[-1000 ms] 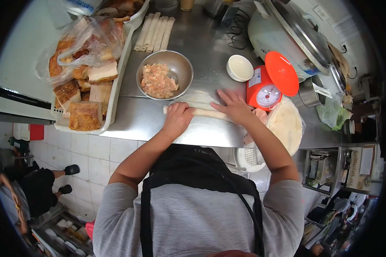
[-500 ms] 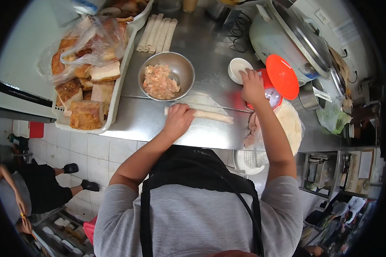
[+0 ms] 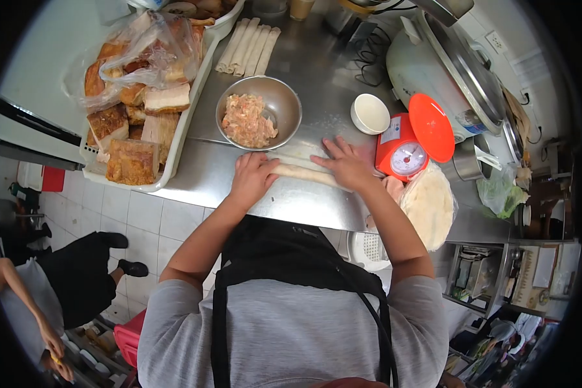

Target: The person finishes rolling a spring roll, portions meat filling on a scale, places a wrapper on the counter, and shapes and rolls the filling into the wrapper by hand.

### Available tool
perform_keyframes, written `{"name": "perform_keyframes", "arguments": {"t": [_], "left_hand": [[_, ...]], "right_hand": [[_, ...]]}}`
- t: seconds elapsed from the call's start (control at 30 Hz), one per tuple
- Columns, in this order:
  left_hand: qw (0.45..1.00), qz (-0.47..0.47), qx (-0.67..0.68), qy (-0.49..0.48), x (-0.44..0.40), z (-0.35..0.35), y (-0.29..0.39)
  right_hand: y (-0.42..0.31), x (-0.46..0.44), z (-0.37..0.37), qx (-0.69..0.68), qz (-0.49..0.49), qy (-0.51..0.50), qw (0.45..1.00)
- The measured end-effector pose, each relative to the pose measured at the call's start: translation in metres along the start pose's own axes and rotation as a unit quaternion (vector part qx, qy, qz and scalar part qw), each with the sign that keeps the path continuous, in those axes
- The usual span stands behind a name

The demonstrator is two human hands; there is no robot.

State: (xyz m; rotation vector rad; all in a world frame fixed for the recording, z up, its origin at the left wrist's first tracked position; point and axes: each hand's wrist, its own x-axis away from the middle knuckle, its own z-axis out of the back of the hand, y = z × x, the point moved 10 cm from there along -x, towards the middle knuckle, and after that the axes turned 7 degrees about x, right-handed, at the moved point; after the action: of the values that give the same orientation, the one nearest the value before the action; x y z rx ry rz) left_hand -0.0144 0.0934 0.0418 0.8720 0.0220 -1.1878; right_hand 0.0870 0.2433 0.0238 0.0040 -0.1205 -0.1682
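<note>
A pale roll in a thin wrapper (image 3: 304,173) lies on the steel counter near its front edge. My left hand (image 3: 253,176) rests over its left end, fingers together. Spread fingers of my right hand (image 3: 344,163) lie on the wrapper at the right end. Just behind my left hand is a steel bowl (image 3: 290,107) of pinkish minced filling (image 3: 247,121). A small white bowl (image 3: 370,114) stands beside a red scale (image 3: 402,150) with a tilted red pan. Round wrappers (image 3: 428,205) lie stacked right of my right forearm. Several finished rolls (image 3: 249,47) sit behind the steel bowl.
A white tray (image 3: 186,139) of roasted meat pieces under a plastic bag stands at the left. Behind the scale is a large lidded pot (image 3: 427,71), with a black cable (image 3: 370,57) beside it. A person (image 3: 39,291) is at the lower left.
My right hand has come back from the small white bowl to the roll and wrapper. My left hand remains at the left end. The view has shifted slightly, and the other person has moved.
</note>
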Motion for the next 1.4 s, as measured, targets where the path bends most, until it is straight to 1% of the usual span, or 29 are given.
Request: {"name": "perform_keyframes", "arguments": {"t": [0.1, 0.2, 0.3, 0.4, 0.5, 0.6, 0.67, 0.77, 0.87, 0.97, 1.03, 1.1, 1.17, 1.23, 1.27, 1.37, 1.4], "left_hand": [[1.0, 0.017, 0.006, -0.007, 0.0, -0.002, -0.002], [1.0, 0.014, 0.007, -0.011, -0.001, 0.0, 0.001], [1.0, 0.013, 0.009, -0.003, 0.0, 0.0, 0.0], [1.0, 0.005, 0.014, 0.005, -0.001, 0.002, 0.0], [1.0, 0.015, 0.01, 0.007, 0.0, 0.002, -0.001], [1.0, 0.018, 0.017, 0.006, 0.001, 0.0, -0.003], [1.0, 0.017, 0.019, 0.007, 0.001, 0.0, -0.004], [1.0, 0.024, 0.015, 0.008, 0.0, 0.002, -0.001], [0.999, 0.039, 0.011, -0.015, -0.002, 0.004, -0.001], [0.999, 0.032, 0.02, -0.026, -0.001, 0.004, -0.004], [0.999, 0.026, 0.026, -0.009, 0.0, 0.009, -0.006], [0.999, 0.025, 0.028, 0.017, 0.001, 0.016, -0.01], [0.999, 0.022, 0.026, 0.014, 0.004, 0.012, -0.014], [0.999, 0.03, 0.026, 0.015, 0.005, 0.014, -0.017], [0.999, 0.039, 0.029, 0.017, 0.006, 0.015, -0.018], [0.998, 0.048, 0.034, 0.021, 0.007, 0.017, -0.019], [0.998, 0.048, 0.036, 0.025, 0.007, 0.017, -0.018]], "right_hand": [[0.011, 0.002, 0.006, 0.077, -0.026, -0.038, 0.996], [0.001, 0.003, 0.005, 0.09, 0.011, -0.095, 0.991], [-0.027, -0.017, 0.006, 0.06, 0.074, -0.047, 0.994], [-0.025, -0.034, 0.002, 0.05, 0.044, -0.027, 0.997], [-0.002, -0.017, 0.001, 0.07, -0.024, -0.062, 0.995], [0.018, 0.005, 0.012, 0.111, 0.014, -0.051, 0.992], [0.05, -0.001, 0.047, 0.116, -0.073, 0.024, 0.99], [0.114, -0.002, 0.054, 0.103, -0.216, 0.13, 0.962], [0.139, -0.011, 0.018, 0.164, -0.285, -0.021, 0.944], [0.116, -0.006, 0.065, 0.039, -0.247, 0.163, 0.954], [0.084, -0.01, 0.073, -0.075, -0.144, 0.202, 0.966], [0.028, -0.024, 0.048, -0.179, -0.021, 0.156, 0.971], [-0.027, -0.036, 0.026, -0.141, 0.046, 0.066, 0.987], [-0.049, -0.045, 0.017, -0.06, 0.068, 0.055, 0.994], [-0.056, -0.048, 0.014, -0.02, 0.077, 0.05, 0.996], [-0.037, -0.044, 0.014, 0.071, 0.065, 0.036, 0.995], [-0.035, -0.042, 0.01, 0.082, 0.063, 0.015, 0.994]]}}
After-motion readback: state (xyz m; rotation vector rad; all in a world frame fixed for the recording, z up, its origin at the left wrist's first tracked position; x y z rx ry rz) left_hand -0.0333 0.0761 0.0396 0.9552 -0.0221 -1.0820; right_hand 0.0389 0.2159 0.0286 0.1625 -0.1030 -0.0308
